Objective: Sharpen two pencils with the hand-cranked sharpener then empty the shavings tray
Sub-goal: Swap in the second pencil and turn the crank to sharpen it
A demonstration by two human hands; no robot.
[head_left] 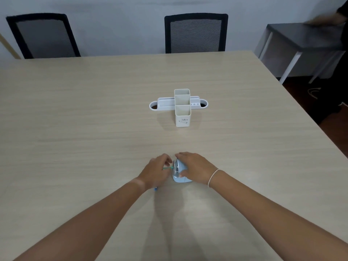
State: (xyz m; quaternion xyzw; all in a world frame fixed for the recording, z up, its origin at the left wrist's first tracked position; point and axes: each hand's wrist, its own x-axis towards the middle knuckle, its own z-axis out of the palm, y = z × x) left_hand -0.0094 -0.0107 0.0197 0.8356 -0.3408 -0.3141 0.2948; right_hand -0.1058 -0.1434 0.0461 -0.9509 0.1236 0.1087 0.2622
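Sharpener (180, 173): light blue body with a silvery front plate, standing on the table near the person's edge, between the two hands.
Pencil (167, 168): green, lying roughly level, one end meeting the sharpener's front plate on its left side; only a short stretch shows between the fingers and the plate.
Left hand (156, 173): fingers closed in a pinch around the green pencil, just beside the sharpener.
Right hand (195, 169): laid over the top and right side of the sharpener, fingers curled down around the body, thumb on the near side; a thin pale band circles the wrist.
Blue bit (156, 189): a small blue thing pokes out beneath the left wrist; what it belongs to cannot be told.
Crank and shavings tray: hidden under the right hand or too small to make out.
Table (75, 129): pale wood grain, wide, carrying everything.
Desk organizer (182, 108): white, with tall square compartments in the middle and low wings to either side, standing well apart from the hands toward the far side.
Chairs (195, 32): two black mesh-backed ones at the far edge of the table.
Side table (301, 36): dark-topped, off to the far right.
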